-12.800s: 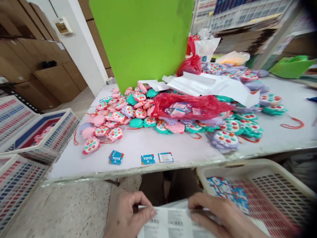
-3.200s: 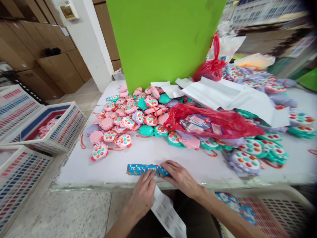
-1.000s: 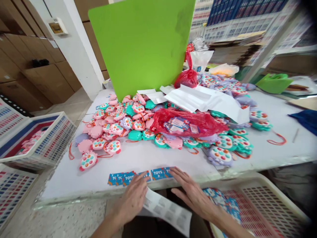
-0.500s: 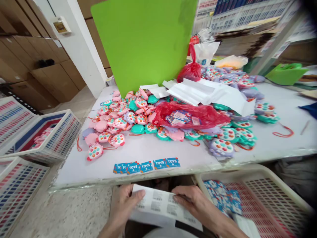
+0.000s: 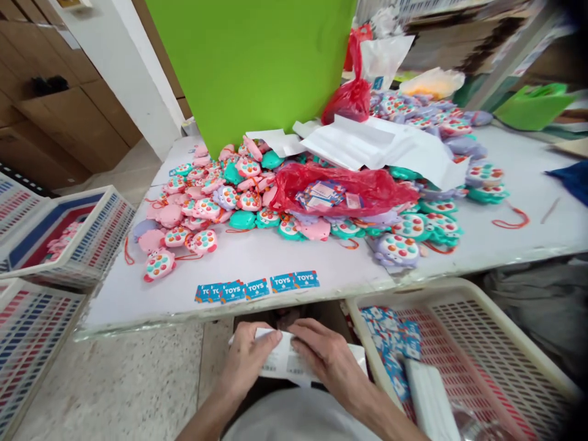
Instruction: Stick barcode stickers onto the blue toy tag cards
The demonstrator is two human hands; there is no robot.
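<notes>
Off the front edge of the table (image 5: 275, 254), our left hand (image 5: 248, 354) and right hand (image 5: 327, 354) pinch a barcode-label sheet (image 5: 281, 360), likely light and limp, best held by its margins

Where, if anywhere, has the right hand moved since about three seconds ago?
Yes: the right hand has moved toward the person, from the blue cards to this side of the near edge of the table.

Stacked cardboard cartons (image 5: 87, 125) stand left of a white pillar (image 5: 122, 67); a lime-green panel (image 5: 261, 67) rises behind the white-topped bench (image 5: 142, 306), over speckled flooring (image 5: 151, 380).
</notes>
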